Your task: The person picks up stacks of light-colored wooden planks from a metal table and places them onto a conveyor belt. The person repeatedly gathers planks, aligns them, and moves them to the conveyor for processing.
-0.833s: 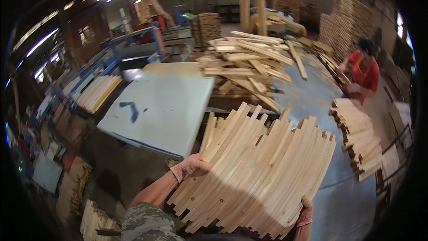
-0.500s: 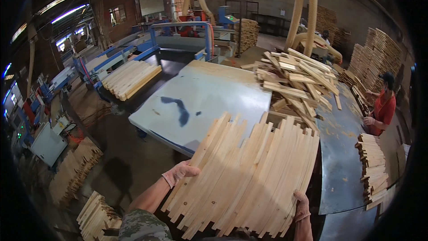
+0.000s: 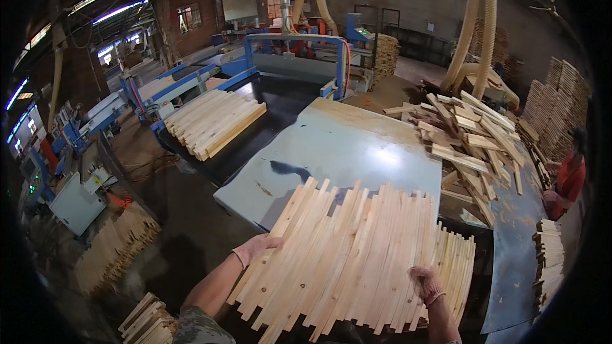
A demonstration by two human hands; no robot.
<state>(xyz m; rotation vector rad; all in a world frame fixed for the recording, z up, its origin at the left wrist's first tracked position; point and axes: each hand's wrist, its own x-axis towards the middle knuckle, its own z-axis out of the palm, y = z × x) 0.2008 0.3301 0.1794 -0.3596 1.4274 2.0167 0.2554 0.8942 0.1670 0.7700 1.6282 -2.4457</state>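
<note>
Your left hand (image 3: 255,250) grips the left edge of a wide fan of pale wood slats (image 3: 357,255), fingers curled over the outermost slat, and your right hand (image 3: 426,283) lies on top of the fan near its right side, fingers pressed down on the boards. Both hands wear pinkish gloves. The slats lie side by side in a flat sheet, held up in front of you, their far ends reaching over the near edge of a grey-blue table (image 3: 344,146). To the right of the table sits a loose heap of slats (image 3: 472,140), boards lying crosswise. Farther right, a person in red (image 3: 567,175) stands by a neat stack (image 3: 548,261) on a long metal bench. Left of the table, another bundle of slats (image 3: 213,121) rests on a dark conveyor with a blue frame. On the floor at lower left lie more slat piles (image 3: 115,248).
</note>
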